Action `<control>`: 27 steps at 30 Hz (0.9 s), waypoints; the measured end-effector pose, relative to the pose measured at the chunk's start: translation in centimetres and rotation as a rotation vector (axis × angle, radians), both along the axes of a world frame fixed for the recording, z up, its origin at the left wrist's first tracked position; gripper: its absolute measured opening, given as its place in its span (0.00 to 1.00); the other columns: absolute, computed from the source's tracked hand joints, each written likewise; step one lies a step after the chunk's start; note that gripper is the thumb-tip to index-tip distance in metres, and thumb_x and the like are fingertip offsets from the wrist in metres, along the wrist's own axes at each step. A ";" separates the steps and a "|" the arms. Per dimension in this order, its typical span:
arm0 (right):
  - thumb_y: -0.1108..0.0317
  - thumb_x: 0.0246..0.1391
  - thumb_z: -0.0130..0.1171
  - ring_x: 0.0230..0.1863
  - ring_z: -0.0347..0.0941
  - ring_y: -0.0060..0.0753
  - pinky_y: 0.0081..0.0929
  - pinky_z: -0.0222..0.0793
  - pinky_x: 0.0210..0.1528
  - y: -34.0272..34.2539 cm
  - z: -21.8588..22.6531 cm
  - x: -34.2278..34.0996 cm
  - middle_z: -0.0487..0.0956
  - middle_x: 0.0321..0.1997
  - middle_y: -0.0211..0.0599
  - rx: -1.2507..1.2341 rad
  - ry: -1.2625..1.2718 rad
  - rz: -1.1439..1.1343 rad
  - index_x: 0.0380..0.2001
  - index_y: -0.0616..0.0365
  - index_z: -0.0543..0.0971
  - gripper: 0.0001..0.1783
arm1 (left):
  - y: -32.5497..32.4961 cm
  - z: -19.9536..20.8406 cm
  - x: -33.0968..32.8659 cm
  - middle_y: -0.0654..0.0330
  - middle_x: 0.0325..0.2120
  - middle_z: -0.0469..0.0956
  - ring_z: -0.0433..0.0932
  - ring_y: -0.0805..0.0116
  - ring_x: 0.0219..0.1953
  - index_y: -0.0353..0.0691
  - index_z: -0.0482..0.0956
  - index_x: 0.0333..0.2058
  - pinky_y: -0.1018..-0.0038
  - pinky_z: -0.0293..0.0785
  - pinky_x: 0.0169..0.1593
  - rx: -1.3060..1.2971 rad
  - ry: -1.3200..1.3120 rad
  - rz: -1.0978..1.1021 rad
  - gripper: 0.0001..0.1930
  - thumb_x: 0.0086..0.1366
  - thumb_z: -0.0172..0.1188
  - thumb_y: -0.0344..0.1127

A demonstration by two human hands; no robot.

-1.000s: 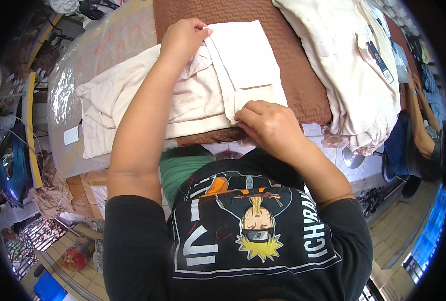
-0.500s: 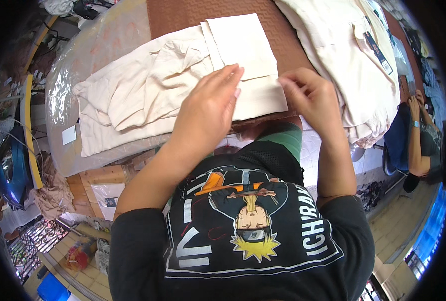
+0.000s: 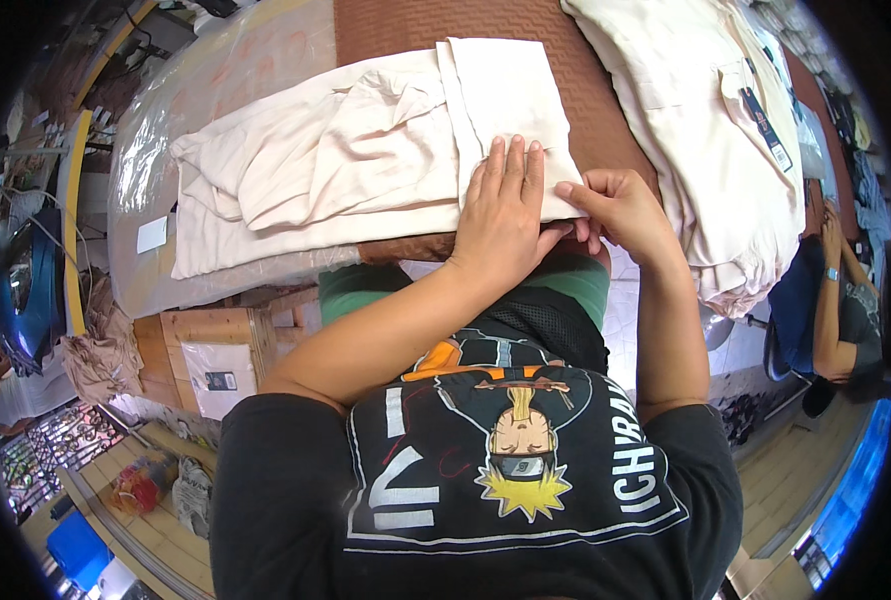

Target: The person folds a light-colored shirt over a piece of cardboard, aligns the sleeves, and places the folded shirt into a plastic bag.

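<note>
Beneath the spread left grip, cream garment, edge within the pinching right grip

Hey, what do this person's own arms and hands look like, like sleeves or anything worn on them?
The left hand and right hand are bare, as are both wrists and forearms. A black T-shirt covers the upper arms; its short left sleeve and right sleeve look plain.

Cream folded cloth: patch under left grip hidden. Brown cover: far end cut off by top edge. Cream garment pile, right: far end cut off likewise. Dark hang tag: print too small to read.
</note>
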State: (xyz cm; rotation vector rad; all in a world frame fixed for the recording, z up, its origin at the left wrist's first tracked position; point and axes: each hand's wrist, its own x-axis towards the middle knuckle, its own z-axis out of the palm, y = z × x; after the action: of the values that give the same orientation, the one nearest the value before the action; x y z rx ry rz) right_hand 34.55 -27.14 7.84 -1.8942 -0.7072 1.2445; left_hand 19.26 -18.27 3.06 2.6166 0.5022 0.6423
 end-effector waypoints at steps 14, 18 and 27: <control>0.79 0.41 0.61 0.63 0.62 0.49 0.40 0.60 0.63 7.0 -1.2 6.3 0.68 0.60 0.46 0.558 -1.132 0.446 0.55 0.54 0.72 0.32 | 1.2 1.7 -1.4 0.45 0.55 0.69 0.64 0.47 0.61 0.35 0.67 0.58 0.60 0.59 0.62 -0.390 -0.210 0.040 0.28 0.55 0.52 0.23; 0.77 0.45 0.53 0.68 0.56 0.44 0.40 0.57 0.65 11.1 -2.6 6.2 0.65 0.65 0.38 0.614 -1.297 0.611 0.56 0.48 0.72 0.30 | 0.8 3.0 -2.6 0.50 0.59 0.66 0.55 0.48 0.66 0.42 0.64 0.61 0.52 0.45 0.65 -0.379 -0.082 0.058 0.31 0.56 0.52 0.26; 0.74 0.47 0.53 0.63 0.64 0.44 0.38 0.59 0.63 11.8 -2.1 8.0 0.77 0.54 0.37 0.637 -1.310 0.642 0.45 0.51 0.81 0.20 | 0.5 1.9 -2.3 0.48 0.62 0.61 0.50 0.42 0.67 0.43 0.62 0.63 0.48 0.39 0.67 -0.408 -0.083 0.042 0.31 0.59 0.54 0.30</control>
State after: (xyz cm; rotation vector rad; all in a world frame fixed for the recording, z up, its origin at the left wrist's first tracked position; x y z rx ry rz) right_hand 42.58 -15.35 5.69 -1.7515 -2.1735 -0.1879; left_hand 16.99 -17.77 4.97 2.1938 0.5941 0.5876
